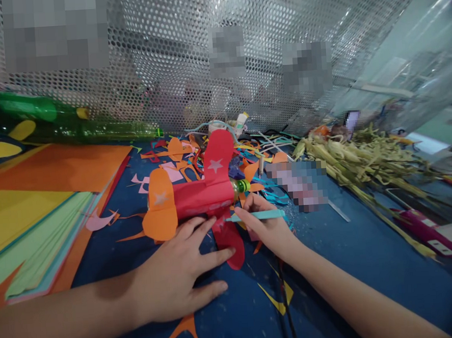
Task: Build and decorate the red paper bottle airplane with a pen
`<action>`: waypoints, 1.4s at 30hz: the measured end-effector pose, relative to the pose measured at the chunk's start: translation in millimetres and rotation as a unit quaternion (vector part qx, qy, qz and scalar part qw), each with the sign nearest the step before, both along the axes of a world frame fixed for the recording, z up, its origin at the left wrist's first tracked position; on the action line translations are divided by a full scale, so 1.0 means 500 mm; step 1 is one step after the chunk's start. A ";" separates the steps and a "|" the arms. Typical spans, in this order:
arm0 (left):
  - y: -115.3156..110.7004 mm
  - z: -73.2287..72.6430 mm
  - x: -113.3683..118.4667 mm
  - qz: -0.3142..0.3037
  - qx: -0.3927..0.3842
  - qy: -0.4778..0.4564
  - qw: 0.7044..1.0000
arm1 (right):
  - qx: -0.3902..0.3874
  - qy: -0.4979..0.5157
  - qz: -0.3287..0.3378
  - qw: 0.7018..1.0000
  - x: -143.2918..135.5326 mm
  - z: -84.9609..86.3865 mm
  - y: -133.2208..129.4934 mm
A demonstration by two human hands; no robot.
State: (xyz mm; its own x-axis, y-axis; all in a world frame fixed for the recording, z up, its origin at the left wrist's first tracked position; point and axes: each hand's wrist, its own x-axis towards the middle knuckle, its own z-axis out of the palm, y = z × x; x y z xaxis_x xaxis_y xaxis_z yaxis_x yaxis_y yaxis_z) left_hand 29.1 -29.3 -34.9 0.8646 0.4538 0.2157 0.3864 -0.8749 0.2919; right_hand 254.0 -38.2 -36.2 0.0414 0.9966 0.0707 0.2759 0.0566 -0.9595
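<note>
A bottle wrapped in red paper lies on its side as a toy airplane (200, 197), its green cap (244, 185) toward the right. Red paper wings with silver stars stick out from both long sides, and an orange paper tail (159, 208) sits at the left end. My left hand (182, 271) is spread, its fingertips resting on the near red wing (231, 247) and the plane's side. In my right hand (262, 220) a light blue pen (265, 215) is pinched, its tip at the star on the near wing.
Stacked coloured paper (57, 169) lies at the left, green bottles (74, 130) behind it. Paper scraps (175, 151) and a glue bottle (241, 121) are beyond the plane. Dried corn husks (348, 156) and a magenta tool (429, 230) lie right. A dark cord (285, 298) runs in front.
</note>
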 end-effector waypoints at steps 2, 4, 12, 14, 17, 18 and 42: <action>0.000 0.000 0.000 -0.001 0.000 -0.004 1.000 | -0.001 0.000 0.002 1.000 0.001 0.000 0.000; 0.000 -0.002 0.000 -0.002 -0.001 -0.004 1.000 | -0.006 0.009 0.008 1.000 0.002 -0.001 0.000; -0.006 -0.012 0.002 0.028 -0.013 0.004 1.000 | 0.010 0.025 -0.001 1.000 -0.001 0.000 0.005; -0.004 -0.006 0.001 0.015 -0.011 0.008 1.000 | 0.012 0.026 -0.010 1.000 -0.002 -0.002 0.006; -0.001 0.001 0.000 -0.004 -0.001 0.005 1.000 | 0.012 0.013 -0.023 1.000 -0.002 -0.003 0.007; 0.000 0.002 0.000 -0.007 0.002 0.003 1.000 | 0.013 0.008 -0.023 1.000 -0.002 -0.003 0.007; -0.003 -0.006 0.000 0.007 -0.004 -0.006 1.000 | -0.001 -0.024 0.011 1.000 -0.005 -0.005 0.005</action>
State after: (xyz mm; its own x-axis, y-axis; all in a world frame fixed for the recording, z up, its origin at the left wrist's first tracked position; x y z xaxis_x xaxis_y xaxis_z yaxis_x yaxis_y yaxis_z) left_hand 28.8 -30.7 -37.8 0.8554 0.4682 0.2216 0.3959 -0.8668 0.3032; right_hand 251.8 -35.7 -38.9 0.0166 0.9973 0.0710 0.3202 0.0619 -0.9453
